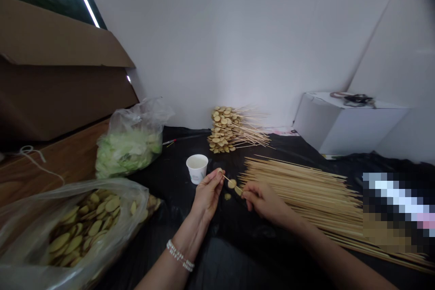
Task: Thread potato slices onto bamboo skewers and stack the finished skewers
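Observation:
Between my hands, right of the paper cup, is a thin wooden skewer [227,178] with pale round slices [232,184] on it. My left hand [209,192] pinches the skewer's left end, where a slice shows at the fingertips. My right hand [260,197] is closed on a slice [239,191] at the other end. A small slice [227,196] lies on the black sheet just below the skewer. To the right, partly behind my right forearm, is a wide bundle of bare skewers [299,181].
A white paper cup [197,169] stands left of my hands. Filled skewers [222,129] are stacked by the wall. At left are an open bag of slices [136,186], a bag of green leaves [127,149] and a cardboard box [61,99]. A white box [346,124] stands back right.

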`<action>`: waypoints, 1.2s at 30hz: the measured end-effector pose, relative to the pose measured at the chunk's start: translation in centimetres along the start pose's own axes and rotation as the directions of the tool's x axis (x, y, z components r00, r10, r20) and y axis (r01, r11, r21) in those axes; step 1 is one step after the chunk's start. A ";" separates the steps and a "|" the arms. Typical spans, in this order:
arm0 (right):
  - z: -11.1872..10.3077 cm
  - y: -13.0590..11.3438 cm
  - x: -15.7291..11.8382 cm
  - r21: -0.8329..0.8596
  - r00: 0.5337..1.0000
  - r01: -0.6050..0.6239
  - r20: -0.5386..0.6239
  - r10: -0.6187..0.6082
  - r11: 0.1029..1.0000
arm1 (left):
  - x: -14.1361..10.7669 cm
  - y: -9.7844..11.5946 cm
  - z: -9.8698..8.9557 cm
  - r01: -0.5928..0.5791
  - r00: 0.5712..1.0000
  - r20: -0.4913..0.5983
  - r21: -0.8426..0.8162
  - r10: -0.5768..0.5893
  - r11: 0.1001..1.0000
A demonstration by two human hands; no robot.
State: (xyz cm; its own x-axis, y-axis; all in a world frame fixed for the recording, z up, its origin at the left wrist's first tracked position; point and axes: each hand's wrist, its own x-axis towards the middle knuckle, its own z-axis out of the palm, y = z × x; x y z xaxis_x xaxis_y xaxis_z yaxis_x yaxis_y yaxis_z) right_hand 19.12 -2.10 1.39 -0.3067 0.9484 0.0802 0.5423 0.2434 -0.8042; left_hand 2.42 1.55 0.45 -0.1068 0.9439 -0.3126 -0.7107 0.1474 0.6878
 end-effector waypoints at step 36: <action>0.0 0.0 0.1 -0.052 0.998 0.060 -0.012 -0.061 0.997 | 0.2 -0.1 -0.2 -0.031 0.996 0.083 0.066 0.025 0.997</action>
State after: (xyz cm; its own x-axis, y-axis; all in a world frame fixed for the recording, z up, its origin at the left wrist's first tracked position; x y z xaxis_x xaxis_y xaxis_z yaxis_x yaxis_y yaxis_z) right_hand 19.10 -1.97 1.39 -0.3298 0.9342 0.1359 0.5625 0.3101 -0.7664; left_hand 2.28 1.65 0.21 -0.0667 0.9686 -0.2397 -0.6599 0.1373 0.7387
